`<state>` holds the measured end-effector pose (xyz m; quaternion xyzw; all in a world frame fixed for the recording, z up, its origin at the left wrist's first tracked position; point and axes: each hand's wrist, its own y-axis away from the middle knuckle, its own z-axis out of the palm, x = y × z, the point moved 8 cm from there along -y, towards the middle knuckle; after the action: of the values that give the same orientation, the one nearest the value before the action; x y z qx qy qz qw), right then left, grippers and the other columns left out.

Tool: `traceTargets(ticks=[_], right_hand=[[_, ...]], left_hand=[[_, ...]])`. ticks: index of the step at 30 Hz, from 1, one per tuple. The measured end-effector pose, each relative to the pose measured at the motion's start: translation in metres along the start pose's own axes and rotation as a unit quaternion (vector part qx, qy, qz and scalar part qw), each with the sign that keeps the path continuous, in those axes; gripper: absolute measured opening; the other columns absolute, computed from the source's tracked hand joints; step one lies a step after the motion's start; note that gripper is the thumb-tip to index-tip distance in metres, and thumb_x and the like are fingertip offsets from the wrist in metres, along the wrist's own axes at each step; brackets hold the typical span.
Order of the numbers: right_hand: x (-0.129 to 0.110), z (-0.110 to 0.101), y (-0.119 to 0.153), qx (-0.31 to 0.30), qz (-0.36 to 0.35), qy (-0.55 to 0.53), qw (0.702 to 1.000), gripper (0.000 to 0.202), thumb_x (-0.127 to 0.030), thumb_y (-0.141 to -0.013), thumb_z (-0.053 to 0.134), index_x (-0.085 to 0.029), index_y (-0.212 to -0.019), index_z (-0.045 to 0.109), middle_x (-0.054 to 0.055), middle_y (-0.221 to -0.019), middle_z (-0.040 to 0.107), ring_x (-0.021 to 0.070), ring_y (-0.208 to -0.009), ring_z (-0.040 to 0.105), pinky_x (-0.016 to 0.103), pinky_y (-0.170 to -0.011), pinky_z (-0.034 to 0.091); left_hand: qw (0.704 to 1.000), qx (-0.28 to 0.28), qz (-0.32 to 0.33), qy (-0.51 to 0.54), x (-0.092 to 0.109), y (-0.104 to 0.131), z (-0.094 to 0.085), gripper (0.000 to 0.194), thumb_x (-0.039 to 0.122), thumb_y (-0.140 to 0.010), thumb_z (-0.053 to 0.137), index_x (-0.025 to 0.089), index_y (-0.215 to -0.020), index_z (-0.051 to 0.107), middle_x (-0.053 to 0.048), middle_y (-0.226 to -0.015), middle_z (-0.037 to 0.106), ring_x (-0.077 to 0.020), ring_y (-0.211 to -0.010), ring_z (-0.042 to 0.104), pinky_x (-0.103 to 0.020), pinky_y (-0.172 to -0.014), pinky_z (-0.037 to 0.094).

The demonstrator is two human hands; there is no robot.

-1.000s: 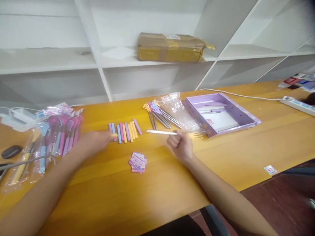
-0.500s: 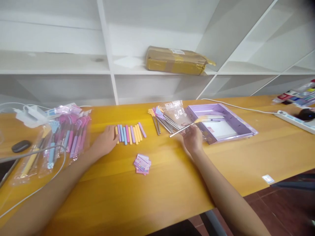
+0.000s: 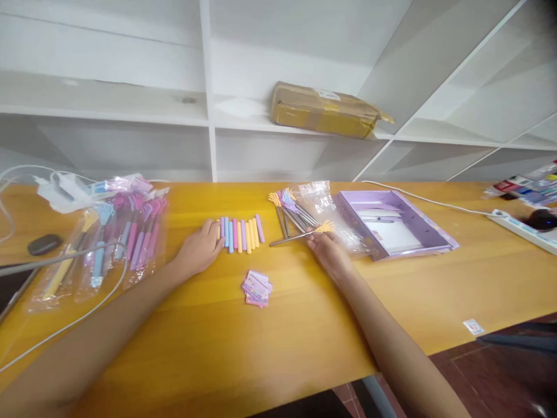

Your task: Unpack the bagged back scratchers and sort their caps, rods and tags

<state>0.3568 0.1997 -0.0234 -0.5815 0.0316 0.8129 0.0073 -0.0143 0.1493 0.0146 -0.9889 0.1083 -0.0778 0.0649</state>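
My right hand (image 3: 328,251) is closed on a back scratcher (image 3: 291,238) with a yellow hand-shaped head and a bare metal rod, its rod pointing left. Beside it lies a pile of similar back scratchers (image 3: 300,212) with yellow, pink and purple heads. My left hand (image 3: 201,247) has its fingers bent over the left end of a row of coloured handle tubes (image 3: 239,235). A yellow tube at that end is mostly covered by the fingers, which seem to grip it. Below the row sits a small stack of printed purple cards (image 3: 257,288).
Bagged back scratchers (image 3: 139,232) lie at left near a cable and a white charger (image 3: 65,190). Right of the pile are a clear plastic bag (image 3: 319,200) and a purple tray (image 3: 418,248). A power strip (image 3: 520,226) lies far right. A taped carton (image 3: 326,110) rests on the shelf.
My right hand has moved left and lower with the yellow back scratcher, bringing it from the tray toward the tube row. My left hand stays at the row's left end. The view has shifted slightly.
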Motion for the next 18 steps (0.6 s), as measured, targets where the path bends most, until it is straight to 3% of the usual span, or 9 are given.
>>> traceTargets(ticks=[5,8,10,11,13,15,18], right_hand=[[-0.033,0.004,-0.017,-0.005,-0.054,0.074,0.996,0.04,-0.05,-0.072,0.093,-0.021,-0.091,0.072,0.004,-0.095,0.072,0.0104,-0.069,0.054,0.025,-0.064,0.053],[-0.062,0.009,-0.051,-0.004,-0.091,0.143,0.986,0.036,-0.049,-0.075,0.089,-0.021,-0.093,0.075,0.003,-0.093,0.073,0.0116,-0.066,0.05,0.025,-0.062,0.049],[-0.08,0.015,-0.078,0.002,-0.127,0.232,0.964,0.031,-0.044,-0.077,0.085,-0.021,-0.097,0.076,0.004,-0.092,0.076,0.0149,-0.071,0.056,0.028,-0.069,0.051],[-0.088,0.019,-0.09,0.011,-0.155,0.298,0.942,0.03,-0.041,-0.08,0.083,-0.02,-0.1,0.077,0.006,-0.092,0.077,0.0174,-0.077,0.061,0.031,-0.075,0.053],[-0.094,0.03,-0.108,0.035,-0.212,0.456,0.864,0.029,-0.037,-0.087,0.074,-0.018,-0.109,0.078,0.009,-0.094,0.078,0.0228,-0.087,0.067,0.036,-0.086,0.053],[-0.082,0.042,-0.117,0.033,-0.232,0.571,0.787,0.034,-0.035,-0.093,0.067,-0.018,-0.12,0.077,0.011,-0.097,0.078,0.0252,-0.091,0.07,0.039,-0.089,0.053],[-0.048,0.054,-0.116,-0.011,-0.226,0.632,0.742,0.036,-0.034,-0.098,0.061,-0.018,-0.125,0.076,0.014,-0.106,0.077,0.0276,-0.095,0.069,0.04,-0.089,0.053]], left_hand=[[1.0,0.005,-0.002,0.016,-0.003,-0.002,0.002,0.045,0.038,-0.113,0.038,0.014,-0.148,0.051,-0.017,-0.137,0.06,-0.0325,-0.115,0.071,-0.041,-0.09,0.058],[1.0,0.006,-0.004,0.018,-0.005,-0.001,0.002,0.043,0.038,-0.113,0.038,0.016,-0.146,0.052,-0.017,-0.136,0.061,-0.0315,-0.115,0.072,-0.04,-0.09,0.057],[1.0,0.002,-0.008,0.016,-0.006,0.0,0.003,0.042,0.038,-0.114,0.038,0.015,-0.145,0.053,-0.016,-0.134,0.062,-0.0309,-0.112,0.072,-0.04,-0.09,0.057],[1.0,0.001,-0.008,0.016,-0.006,0.0,0.003,0.041,0.038,-0.114,0.038,0.015,-0.144,0.053,-0.016,-0.133,0.062,-0.0307,-0.112,0.073,-0.04,-0.09,0.057],[1.0,0.0,-0.006,0.016,-0.006,0.0,0.003,0.041,0.037,-0.114,0.038,0.015,-0.146,0.052,-0.016,-0.133,0.063,-0.0303,-0.112,0.073,-0.04,-0.092,0.056],[1.0,0.0,-0.005,0.018,-0.006,0.0,0.002,0.042,0.036,-0.114,0.038,0.015,-0.147,0.051,-0.016,-0.135,0.062,-0.0301,-0.113,0.072,-0.04,-0.092,0.056],[1.0,-0.001,-0.007,0.017,-0.006,0.0,0.003,0.042,0.036,-0.114,0.038,0.015,-0.147,0.052,-0.016,-0.136,0.062,-0.0302,-0.114,0.072,-0.04,-0.093,0.056]])
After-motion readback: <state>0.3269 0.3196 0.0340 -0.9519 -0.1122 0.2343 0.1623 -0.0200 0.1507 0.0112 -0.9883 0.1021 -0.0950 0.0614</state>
